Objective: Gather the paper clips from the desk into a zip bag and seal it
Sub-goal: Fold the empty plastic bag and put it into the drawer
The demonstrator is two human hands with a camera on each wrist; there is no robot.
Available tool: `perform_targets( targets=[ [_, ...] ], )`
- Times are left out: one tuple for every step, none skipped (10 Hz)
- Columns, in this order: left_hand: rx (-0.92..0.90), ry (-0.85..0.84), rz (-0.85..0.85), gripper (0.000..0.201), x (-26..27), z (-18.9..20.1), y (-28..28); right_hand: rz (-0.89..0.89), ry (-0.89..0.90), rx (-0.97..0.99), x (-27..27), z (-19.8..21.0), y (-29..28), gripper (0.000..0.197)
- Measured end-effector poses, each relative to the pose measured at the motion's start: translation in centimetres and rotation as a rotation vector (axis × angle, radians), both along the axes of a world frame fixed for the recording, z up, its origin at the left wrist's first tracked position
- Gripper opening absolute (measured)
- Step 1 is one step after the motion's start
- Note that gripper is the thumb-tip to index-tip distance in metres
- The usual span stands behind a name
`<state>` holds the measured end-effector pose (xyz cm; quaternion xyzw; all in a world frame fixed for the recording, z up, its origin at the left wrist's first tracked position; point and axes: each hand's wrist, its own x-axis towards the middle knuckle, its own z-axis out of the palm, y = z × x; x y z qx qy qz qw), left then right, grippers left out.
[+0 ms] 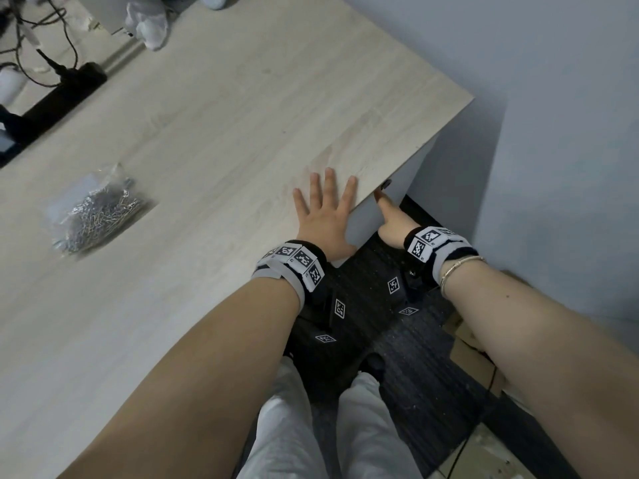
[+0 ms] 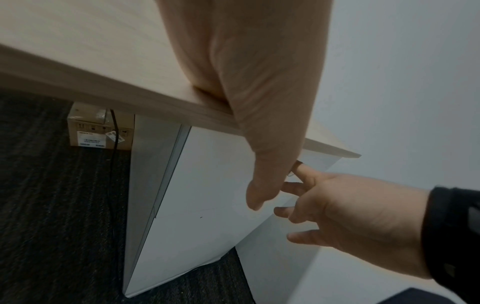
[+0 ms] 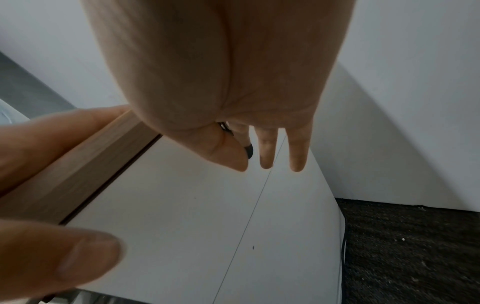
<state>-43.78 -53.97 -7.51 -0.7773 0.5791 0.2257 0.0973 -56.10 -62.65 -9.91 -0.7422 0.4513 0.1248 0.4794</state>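
Observation:
A clear zip bag (image 1: 93, 209) packed with silver paper clips lies on the left part of the pale wooden desk (image 1: 242, 115). I see no loose clips on the desk. My left hand (image 1: 323, 216) rests flat near the desk's front edge, fingers spread, far right of the bag; its thumb (image 2: 262, 185) hangs over the edge. My right hand (image 1: 390, 219) is below the desk edge, fingers stretched toward the white cabinet front (image 2: 207, 195), by a small dark round fitting (image 1: 386, 184). Nothing shows in either hand.
A black power strip (image 1: 62, 95) with cables and a crumpled white plastic bag (image 1: 148, 22) sit at the desk's far side. A cardboard box (image 2: 101, 127) stands on dark carpet under the desk. A pale wall (image 1: 553, 98) closes off the right.

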Motion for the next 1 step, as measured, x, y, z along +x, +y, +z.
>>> perform_targets(
  targets=[
    [-0.017,-0.004,0.020,0.123,-0.13,0.06,-0.10,-0.004,0.000,-0.013,-0.01,0.86,-0.45,0.074]
  ],
)
